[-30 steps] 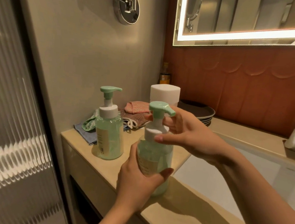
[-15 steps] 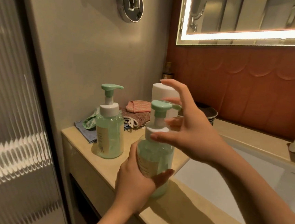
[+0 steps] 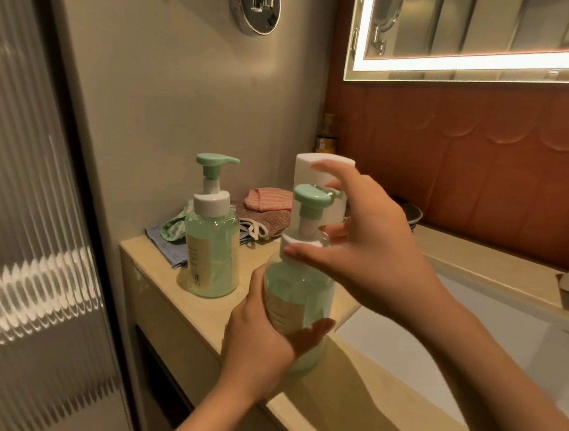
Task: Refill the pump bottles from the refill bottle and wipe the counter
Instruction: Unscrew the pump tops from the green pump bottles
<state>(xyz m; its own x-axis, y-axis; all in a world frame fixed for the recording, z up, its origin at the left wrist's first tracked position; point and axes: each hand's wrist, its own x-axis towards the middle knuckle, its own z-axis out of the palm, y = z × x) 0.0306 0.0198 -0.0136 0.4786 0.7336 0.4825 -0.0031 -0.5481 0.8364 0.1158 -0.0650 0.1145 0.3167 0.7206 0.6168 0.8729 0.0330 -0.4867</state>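
Left hand (image 3: 258,343): grasps the body of the near pump bottle (image 3: 299,285) from the left and below, thumb lying across the front under the label.
Right hand (image 3: 376,254): pinches the white collar (image 3: 299,240) of the same bottle, thumb on the front and a finger behind; the index finger is raised above the pump head (image 3: 309,195), apart from it.
Near pump bottle: upright, pale green liquid filling most of it, green pump head on top. Its base is at the counter (image 3: 155,262) edge by the sink (image 3: 472,335); whether it rests there or is lifted cannot be told.
Far pump bottle (image 3: 211,253): stands upright on the counter to the left, near the wall, well apart from both hands, also mostly full.
White bottle (image 3: 309,169): tall, white-capped, just behind the near pump bottle and partly hidden by the right hand.
Cloths: a pink cloth (image 3: 267,198) and a brown cloth (image 3: 268,222) lie behind the bottles; a blue cloth (image 3: 163,244) and a green patterned cloth (image 3: 173,228) lie beside the far pump bottle.
Farther back: dark plates (image 3: 412,216) behind the right hand, a small amber bottle (image 3: 326,136) in the corner, a lit mirror (image 3: 465,25) above.
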